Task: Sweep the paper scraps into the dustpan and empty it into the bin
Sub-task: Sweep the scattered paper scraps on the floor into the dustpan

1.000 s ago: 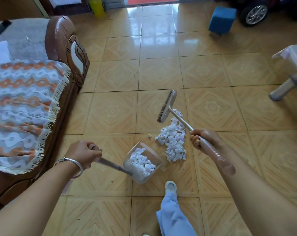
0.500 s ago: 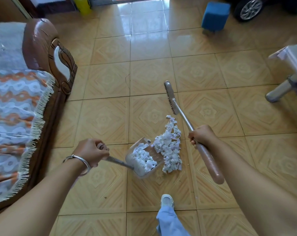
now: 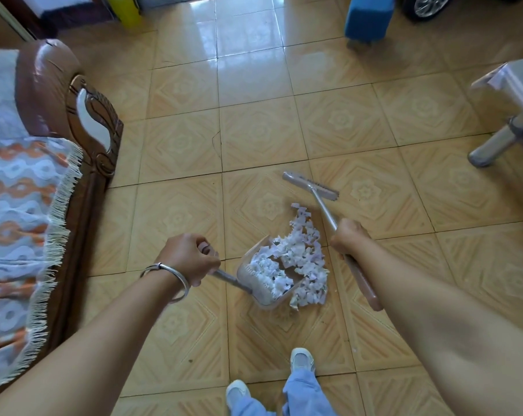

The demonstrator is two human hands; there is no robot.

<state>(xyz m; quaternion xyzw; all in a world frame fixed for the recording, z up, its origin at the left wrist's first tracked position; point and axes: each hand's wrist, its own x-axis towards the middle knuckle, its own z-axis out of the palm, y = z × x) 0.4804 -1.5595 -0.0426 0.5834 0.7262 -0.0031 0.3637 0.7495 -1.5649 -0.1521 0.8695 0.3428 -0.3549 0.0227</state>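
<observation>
The scraps (image 3: 302, 253) lie in a loose white heap on the tiled floor (image 3: 254, 85), part of them already inside the dustpan (image 3: 266, 280) and the rest spilling against and beyond its open mouth on the far and right sides. The dustpan is tilted with its mouth toward the heap, and its thin handle is clasped in the closed left hand (image 3: 191, 259). The broom (image 3: 311, 184) is held by its shaft in the closed right hand (image 3: 348, 238), with the head just beyond the far edge of the heap; whether the bristles touch the floor cannot be told. The scraps are judged to be very light, soft and easily scattered, so short, gentle strokes toward the mouth would be called for rather than hard ones. The glossy tiles are likely to let paper slide freely, though thin pieces may slip under the pan's lip unless it is pressed flat. When lifted, the pan should be kept level, as so light a load could be spilled or blown out. No bin can be identified with certainty.
</observation>
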